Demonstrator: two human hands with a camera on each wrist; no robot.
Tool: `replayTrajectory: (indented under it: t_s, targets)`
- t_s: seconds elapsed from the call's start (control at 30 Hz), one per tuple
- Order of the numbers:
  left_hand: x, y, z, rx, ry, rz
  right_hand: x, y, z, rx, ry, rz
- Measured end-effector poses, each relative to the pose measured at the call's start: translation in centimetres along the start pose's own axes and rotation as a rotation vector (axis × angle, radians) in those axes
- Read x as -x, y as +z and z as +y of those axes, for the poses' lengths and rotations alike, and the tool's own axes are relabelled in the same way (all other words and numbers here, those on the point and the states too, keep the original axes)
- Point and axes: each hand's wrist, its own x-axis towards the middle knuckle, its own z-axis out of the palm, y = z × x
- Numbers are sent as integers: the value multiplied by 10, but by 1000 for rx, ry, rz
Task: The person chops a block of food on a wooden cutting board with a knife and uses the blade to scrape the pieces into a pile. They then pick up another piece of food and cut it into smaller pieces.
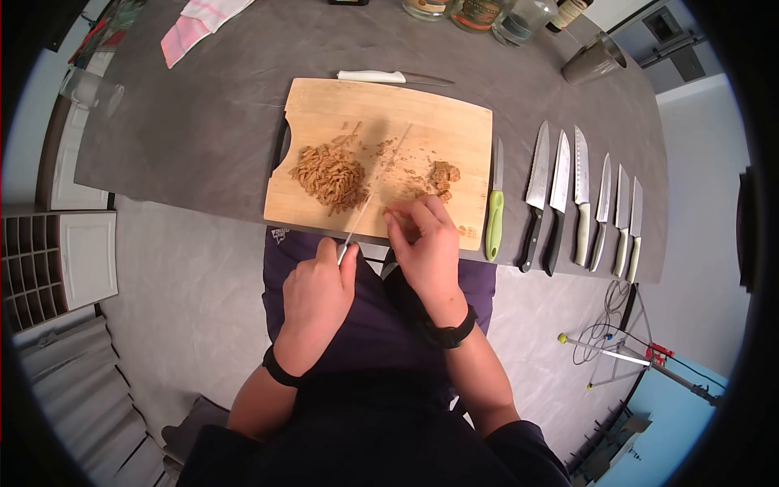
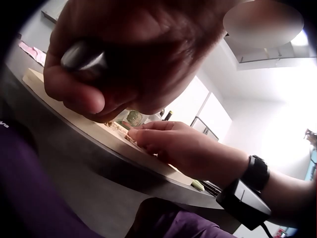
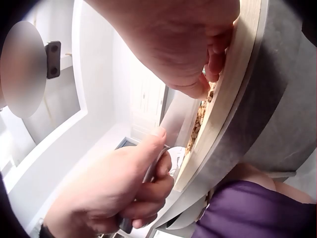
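Note:
My left hand grips a knife by its handle, with the long thin blade slanting away over the wooden cutting board. Its silvery handle end pokes out of the fist in the left wrist view. At the board's near edge, my right hand has thumb and fingertips drawn together on a small brown piece of food, mostly hidden by the fingers. Left of the blade lies a heap of chopped brown strips. Some brown chunks and crumbs lie to its right.
A green-handled knife lies right of the board, followed by a row of several knives. A white-handled knife lies behind the board. Bottles, a metal cup and a pink-white cloth are farther back.

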Motion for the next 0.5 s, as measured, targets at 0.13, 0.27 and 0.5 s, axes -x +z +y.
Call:
replayTrajectory:
  t_s: [0.13,0.27,0.5]
  targets:
    - [10,5,0,51,46,-21,0,-1,-1,-18,14,-2]
    - [13,8,3,79,48,-42,1,-1,1,28,-9,5]
    - [13,6,3,53,68,-37,0,2,1,65,-8,14]
